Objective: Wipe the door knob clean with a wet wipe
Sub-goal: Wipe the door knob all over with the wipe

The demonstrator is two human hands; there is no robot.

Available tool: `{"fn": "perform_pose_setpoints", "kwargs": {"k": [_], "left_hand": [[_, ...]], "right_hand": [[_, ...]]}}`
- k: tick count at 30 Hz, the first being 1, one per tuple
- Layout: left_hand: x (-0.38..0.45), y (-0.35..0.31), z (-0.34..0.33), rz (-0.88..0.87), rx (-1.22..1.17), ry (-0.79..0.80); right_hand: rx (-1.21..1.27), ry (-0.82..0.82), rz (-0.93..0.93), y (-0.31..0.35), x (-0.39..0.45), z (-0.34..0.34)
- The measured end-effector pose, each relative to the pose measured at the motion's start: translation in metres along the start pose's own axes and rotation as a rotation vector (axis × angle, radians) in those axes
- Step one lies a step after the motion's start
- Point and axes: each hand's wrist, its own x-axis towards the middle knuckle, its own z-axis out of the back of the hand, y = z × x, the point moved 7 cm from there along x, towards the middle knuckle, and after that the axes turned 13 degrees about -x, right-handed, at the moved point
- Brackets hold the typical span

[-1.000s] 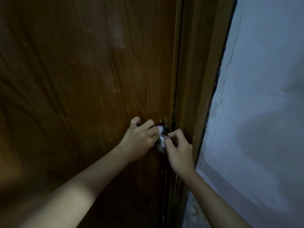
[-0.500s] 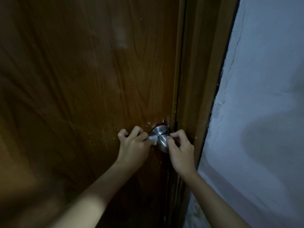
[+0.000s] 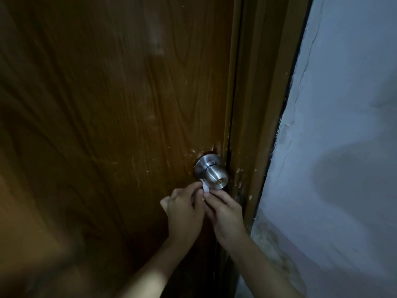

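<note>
A round silver door knob (image 3: pixel 211 173) sticks out of a dark brown wooden door (image 3: pixel 111 117), close to its right edge. Just under the knob, my left hand (image 3: pixel 184 209) and my right hand (image 3: pixel 225 214) meet with their fingertips together. Both pinch a small white wet wipe (image 3: pixel 205 187), of which only a scrap shows between the fingers. The wipe touches the knob's lower rim. The knob itself is fully uncovered, with its keyhole facing me.
A brown door frame (image 3: pixel 257 125) runs along the door's right side, chipped and scuffed near the knob. Right of it is a pale blue cracked wall (image 3: pixel 343 147). The scene is dim.
Both hands have dropped from the knob's sides to just below it and come together on the wipe. The knob, partly covered before, now shows whole.
</note>
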Motion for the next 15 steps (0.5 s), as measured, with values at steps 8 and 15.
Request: {"fn": "perform_pose_setpoints", "kwargs": {"k": [8,15], "left_hand": [[0.034,-0.034,0.011,-0.208,0.047,0.155],[0.046,-0.033,-0.007,-0.108,0.062,0.247]], "right_hand": [[0.462,-0.04,-0.287,0.002,0.01,-0.003],[0.524,-0.191,-0.372,0.023,0.01,0.005]]}}
